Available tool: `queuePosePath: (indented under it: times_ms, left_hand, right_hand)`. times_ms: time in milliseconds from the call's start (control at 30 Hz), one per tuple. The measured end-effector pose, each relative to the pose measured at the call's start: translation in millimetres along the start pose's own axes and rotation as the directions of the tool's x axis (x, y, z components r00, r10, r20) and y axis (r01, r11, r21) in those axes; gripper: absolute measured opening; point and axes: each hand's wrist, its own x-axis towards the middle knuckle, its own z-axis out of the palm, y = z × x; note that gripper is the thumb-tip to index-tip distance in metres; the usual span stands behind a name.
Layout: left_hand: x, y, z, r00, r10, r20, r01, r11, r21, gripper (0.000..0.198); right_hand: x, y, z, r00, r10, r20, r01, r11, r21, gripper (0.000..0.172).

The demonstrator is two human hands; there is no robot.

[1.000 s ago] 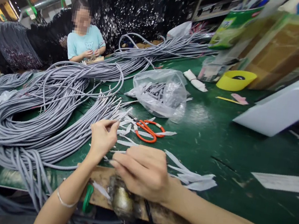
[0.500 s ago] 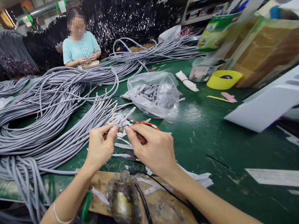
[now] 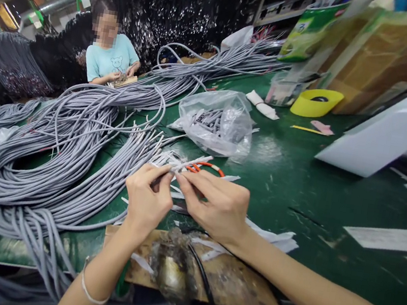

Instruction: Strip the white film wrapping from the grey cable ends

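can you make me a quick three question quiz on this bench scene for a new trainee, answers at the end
1. Multiple choice: the scissor handles, partly hidden behind the right hand, are
a) green
b) orange
c) blue

2. True or false: the left hand and the right hand each show a pinching grip, with their fingertips close together.

3. Fill in the colour: the plastic bag of short grey pieces rests on a ____ tabletop.

Key: 1. b; 2. true; 3. green
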Motion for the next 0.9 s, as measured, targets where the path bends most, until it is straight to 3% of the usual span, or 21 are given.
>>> queuePosePath:
  times_ms: [200,267,333,400,467,567,633,900]
  left_hand:
    - [-3.1,2.5,0.1,0.996,0.079,-0.047,-0.077,0.996,0.034,0.018]
    - [-0.5,0.2,0.8,0.998,0.057,-0.039,-0.056,0.998,0.035,0.018]
    - [4.9,-5.2,0.5,0.999,-0.053,-0.012,0.054,0.998,0.029,0.017]
    - [11.4,-12.3,-1.3,0.974,-0.223,0.033,0.223,0.975,0.002,0.015]
    - [15.8,-17.5,-4.3,0.934,-0.346,0.09,0.352,0.934,-0.063,0.018]
    - [15.8,-16.8,-8.2,0.92,-0.351,0.177,0.38,0.909,-0.173,0.028]
    - [13.3,-12.0,-9.3,0.928,-0.311,0.204,0.351,0.913,-0.206,0.031]
    - [10.7,-2.2,-10.8,0.955,-0.231,0.185,0.264,0.947,-0.182,0.031]
  right_hand:
    - [7.6,-0.1,0.2,0.98,0.196,0.042,-0.199,0.976,0.084,0.026]
    - [7.2,-5.0,-1.2,0.981,0.193,0.029,-0.194,0.977,0.086,0.026]
    - [4.3,-12.7,-2.7,1.0,0.017,-0.005,-0.016,0.993,0.116,0.024]
    - [0.9,-19.3,-3.6,0.971,-0.236,-0.027,0.237,0.954,0.182,0.024]
    - [-0.5,-20.0,-3.1,0.948,-0.316,-0.022,0.314,0.928,0.2,0.024]
    - [2.2,-8.4,-0.6,0.997,-0.078,0.017,0.077,0.995,0.067,0.021]
    - [5.0,1.8,0.6,0.998,0.055,0.039,-0.054,0.998,-0.015,0.022]
    - [8.3,10.7,-1.9,0.99,0.118,0.076,-0.113,0.991,-0.073,0.027]
